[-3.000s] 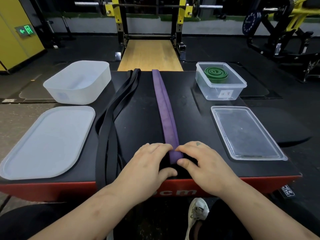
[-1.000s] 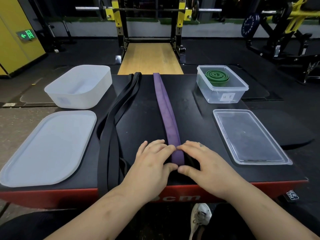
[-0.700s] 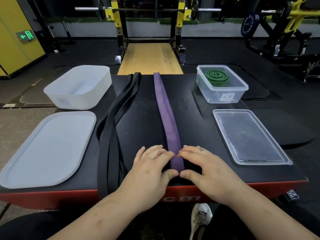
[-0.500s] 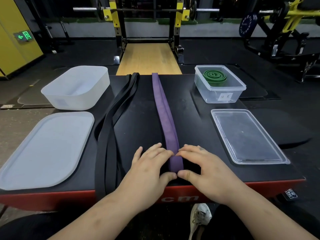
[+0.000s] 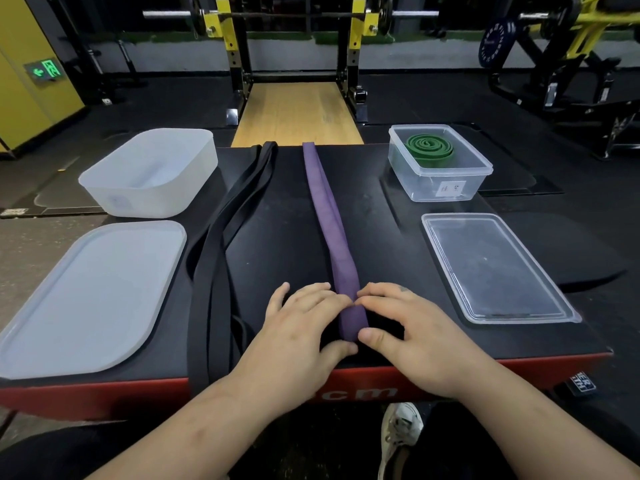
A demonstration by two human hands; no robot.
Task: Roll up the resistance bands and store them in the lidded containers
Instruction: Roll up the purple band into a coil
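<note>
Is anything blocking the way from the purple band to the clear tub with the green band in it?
Nothing visible does. The clear tub stands open; its lid lies flat nearer the person, probably easy to lift over. The left hand and right hand pinch the near end of the purple band.

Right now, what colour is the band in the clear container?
The band is green; head view.

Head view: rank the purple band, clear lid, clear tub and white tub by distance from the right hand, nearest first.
1. purple band: pinched by the right hand, centre front.
2. clear lid: close on its right.
3. clear tub: far right corner.
4. white tub: far left corner.
</note>
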